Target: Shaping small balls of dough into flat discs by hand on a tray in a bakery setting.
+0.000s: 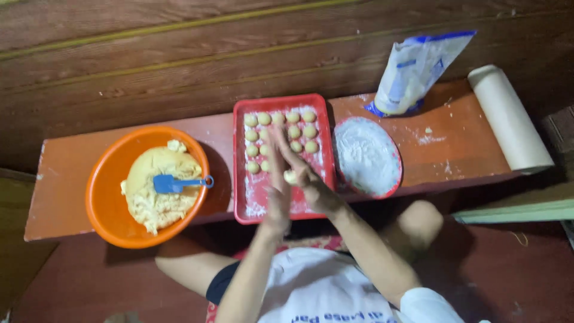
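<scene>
On the red surface (454,149) sit your orange bowl (104,197) of dough with a blue scraper (173,183), a red tray (251,197) of dough balls (294,131) and a flour plate (366,155). Your left hand (276,179) and right hand (308,179), fingers straight, press one small ball (290,176) between palms above the tray.

Between my floured fingers (281,157) sits a soft, matt ball of pale dough (290,176). The red rectangular plastic tray (254,200) looks smooth, dusted white. The round orange plastic bowl (101,203) shines glossy around rough yellow dough (156,191) and a blue plastic spatula (173,183). The painted red wooden bench (66,179) is matt. The cream roll (508,116) is probably paper.
</scene>
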